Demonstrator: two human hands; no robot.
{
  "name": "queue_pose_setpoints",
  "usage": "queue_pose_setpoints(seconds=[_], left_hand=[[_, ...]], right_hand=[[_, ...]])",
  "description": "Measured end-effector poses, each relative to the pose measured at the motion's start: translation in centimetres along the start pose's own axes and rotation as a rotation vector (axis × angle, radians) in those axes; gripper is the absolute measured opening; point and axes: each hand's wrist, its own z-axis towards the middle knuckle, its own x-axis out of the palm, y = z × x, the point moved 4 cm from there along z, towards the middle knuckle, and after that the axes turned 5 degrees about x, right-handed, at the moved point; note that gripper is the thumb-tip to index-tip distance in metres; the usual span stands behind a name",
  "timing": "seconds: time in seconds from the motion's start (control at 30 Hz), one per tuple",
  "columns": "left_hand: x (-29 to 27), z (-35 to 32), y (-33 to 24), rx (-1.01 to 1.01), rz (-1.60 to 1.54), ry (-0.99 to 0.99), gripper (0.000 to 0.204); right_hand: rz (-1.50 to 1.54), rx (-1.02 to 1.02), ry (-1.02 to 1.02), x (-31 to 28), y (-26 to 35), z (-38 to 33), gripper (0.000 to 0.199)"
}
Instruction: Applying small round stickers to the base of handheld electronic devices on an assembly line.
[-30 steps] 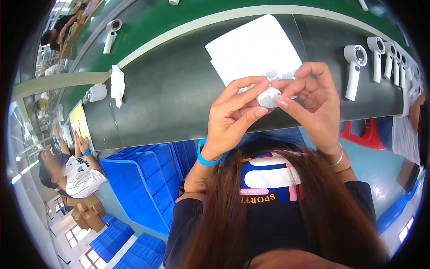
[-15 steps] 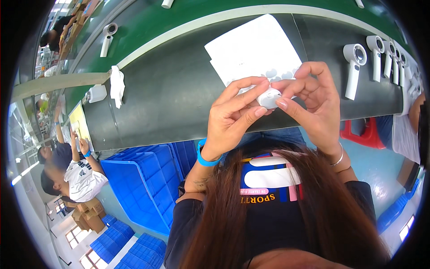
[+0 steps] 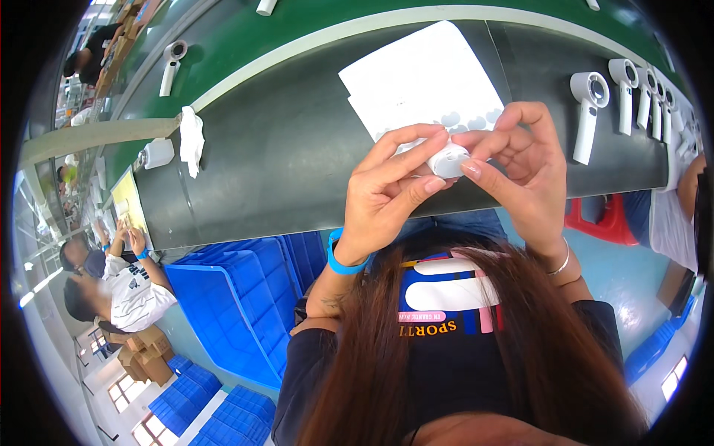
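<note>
White rounded part (image 3: 449,162) with a flat, pale-grey face

Sheet (image 3: 416,74): laid on the surface (image 3: 275,171)
Part (image 3: 448,165): held before the sheet
Fans (image 3: 585,137): set right of the sheet
Crate (image 3: 204,305): placed at the surface's near left

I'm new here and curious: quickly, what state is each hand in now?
Left hand: closed, holding a small white piece.
Right hand: partly curled, at the piece's edge; whether it grips cannot be told.
</note>
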Motion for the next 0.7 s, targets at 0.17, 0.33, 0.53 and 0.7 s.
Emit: queue_pose_setpoints(seconds=[0.17,0.33,0.53,0.7], left_hand=[[-0.06,0.01,-0.04,0.002,0.012,0.003,0.035],[0.02,0.04,-0.07,0.013,0.008,0.003,0.035],[0.05,-0.02,-0.16,-0.006,0.003,0.003,0.035],[0.07,-0.01,-0.12,0.002,-0.009,-0.004,0.036]], right_hand=[[-0.004,0.01,-0.006,0.06,-0.02,-0.07,0.039],[-0.016,0.0,-0.011,0.09,0.02,-0.15,0.039],[-0.042,-0.009,-0.017,0.21,0.21,-0.27,0.039],[-0.048,-0.017,-0.023,0.12,0.18,-0.19,0.039]])
